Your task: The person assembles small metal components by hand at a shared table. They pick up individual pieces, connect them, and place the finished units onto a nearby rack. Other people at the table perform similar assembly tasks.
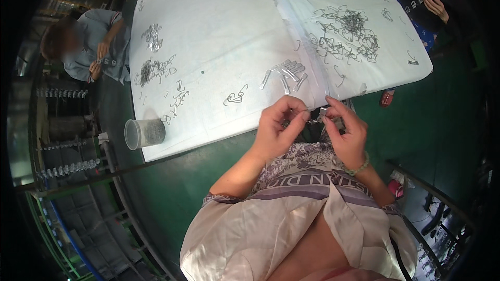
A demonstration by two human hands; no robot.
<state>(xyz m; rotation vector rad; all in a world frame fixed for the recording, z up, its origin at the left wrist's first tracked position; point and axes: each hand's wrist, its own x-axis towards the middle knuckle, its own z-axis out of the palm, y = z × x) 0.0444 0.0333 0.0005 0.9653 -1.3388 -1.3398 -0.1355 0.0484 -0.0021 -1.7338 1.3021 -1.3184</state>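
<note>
Just off the near table edge, my left hand (pixel 281 129) is closed in a pinch of thumb and forefinger; what it holds is too small to name. Close beside it, my right hand (pixel 348 136) grips a small silver metal clip (pixel 323 112) between thumb and fingers. The two sets of fingertips nearly meet. Beyond them on the white-covered table (pixel 219 36) lies a loose pile of flat silver metal clips (pixel 292 68). A few bent wire hooks (pixel 237 95) rest to the left of that pile.
A clear plastic tub (pixel 146 134) stands at the table's near left corner. Wire-hook heaps (pixel 350 31) lie at the right, others (pixel 152 70) at the left. One person (pixel 96 47) works at the left; another's hand (pixel 435 6) shows at the right. Racks (pixel 67 169) stand lower left.
</note>
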